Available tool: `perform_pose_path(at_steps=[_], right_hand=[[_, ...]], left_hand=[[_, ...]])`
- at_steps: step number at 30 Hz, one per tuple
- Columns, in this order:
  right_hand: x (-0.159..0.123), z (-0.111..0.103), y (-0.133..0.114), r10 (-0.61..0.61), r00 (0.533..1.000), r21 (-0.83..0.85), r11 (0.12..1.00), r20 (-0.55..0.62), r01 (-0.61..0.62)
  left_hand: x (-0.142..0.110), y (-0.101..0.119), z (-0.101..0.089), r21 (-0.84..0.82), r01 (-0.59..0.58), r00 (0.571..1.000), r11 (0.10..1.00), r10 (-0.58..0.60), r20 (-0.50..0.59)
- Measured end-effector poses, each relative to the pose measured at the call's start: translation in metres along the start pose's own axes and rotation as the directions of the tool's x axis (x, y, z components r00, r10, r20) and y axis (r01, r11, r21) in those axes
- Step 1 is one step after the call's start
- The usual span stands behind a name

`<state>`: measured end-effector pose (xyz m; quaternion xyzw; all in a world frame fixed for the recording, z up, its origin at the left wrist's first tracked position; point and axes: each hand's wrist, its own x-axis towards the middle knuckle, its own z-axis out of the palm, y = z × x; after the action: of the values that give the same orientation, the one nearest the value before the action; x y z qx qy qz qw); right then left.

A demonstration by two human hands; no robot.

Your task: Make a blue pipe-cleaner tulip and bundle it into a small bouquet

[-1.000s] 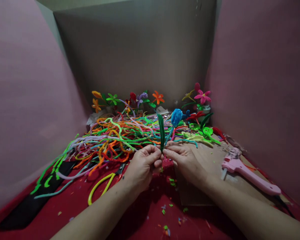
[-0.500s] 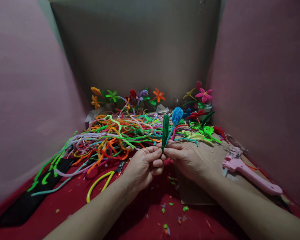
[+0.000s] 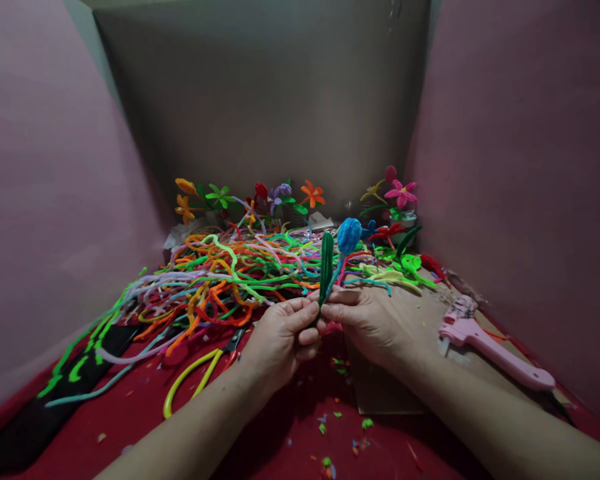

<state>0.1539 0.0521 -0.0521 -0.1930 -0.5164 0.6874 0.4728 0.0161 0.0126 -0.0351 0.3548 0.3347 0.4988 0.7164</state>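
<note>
Both hands meet in front of me around the base of a pipe-cleaner flower. Its round blue head [image 3: 349, 235] stands upright on a light blue stem, and a long dark green leaf [image 3: 327, 263] rises beside it. My left hand [image 3: 285, 333] pinches the leaf's lower end between thumb and fingers. With thumb and forefinger, my right hand [image 3: 363, 320] grips the flower's stem right beside it. The fingers hide the place where leaf and stem come together.
A heap of coloured pipe cleaners [image 3: 220, 267] spreads behind my hands. Yellow-handled scissors [image 3: 193, 373] lie at left, near a black strip [image 3: 25, 427]. At right, a pink glue gun [image 3: 500, 350] rests on a cardboard sheet [image 3: 387, 390]. Finished flowers [image 3: 313, 193] line the back.
The whole scene has shifted slightly left and the near part a little down, as the camera moved. Both hands keep their pinch on the leaf and flower stem.
</note>
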Motion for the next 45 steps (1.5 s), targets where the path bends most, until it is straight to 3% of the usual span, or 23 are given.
perform_pose_path(at_steps=[6,9,12,16,22,26,33,39,42,45], right_hand=[[-0.002,0.002,-0.001,-0.032,0.999,-0.036,0.999,-0.012,0.032],[-0.001,0.002,0.0,-0.063,0.997,-0.048,0.997,-0.05,0.061],[0.0,0.001,0.002,-0.078,0.994,-0.037,0.996,-0.075,0.076],[0.0,0.003,0.006,-0.109,0.983,0.011,0.994,-0.147,0.112],[-0.002,0.007,0.001,-0.009,0.996,0.066,0.998,-0.084,0.014],[-0.001,0.005,0.003,0.026,0.996,0.112,0.994,-0.082,-0.017],[-0.002,0.008,-0.005,-0.064,0.997,-0.066,0.996,-0.042,0.061],[-0.006,0.011,-0.012,-0.099,0.991,-0.165,0.983,-0.09,0.083],[-0.006,0.007,-0.008,-0.139,0.985,-0.173,0.978,-0.1,0.12],[-0.004,0.003,-0.007,-0.168,0.985,-0.204,0.966,-0.026,0.159]], left_hand=[[-0.002,0.002,0.005,0.062,-0.011,0.998,0.998,0.014,-0.054],[-0.004,0.002,0.008,0.169,-0.094,0.992,0.981,0.107,-0.07],[-0.005,0.0,0.01,0.406,-0.198,0.965,0.892,0.249,-0.076],[-0.007,-0.001,0.011,0.628,-0.21,0.917,0.749,0.373,-0.138],[-0.005,0.002,0.009,0.407,-0.181,0.957,0.895,0.256,-0.136],[-0.003,0.002,0.004,0.294,-0.171,0.974,0.94,0.207,-0.096],[-0.003,0.0,0.002,0.219,-0.083,0.989,0.972,0.107,-0.101],[-0.003,0.001,0.003,0.191,-0.056,0.995,0.98,0.071,-0.071],[-0.002,0.001,0.002,0.136,-0.036,0.999,0.99,0.039,-0.019],[-0.002,0.002,-0.002,0.065,0.007,0.994,0.998,-0.014,0.109]])
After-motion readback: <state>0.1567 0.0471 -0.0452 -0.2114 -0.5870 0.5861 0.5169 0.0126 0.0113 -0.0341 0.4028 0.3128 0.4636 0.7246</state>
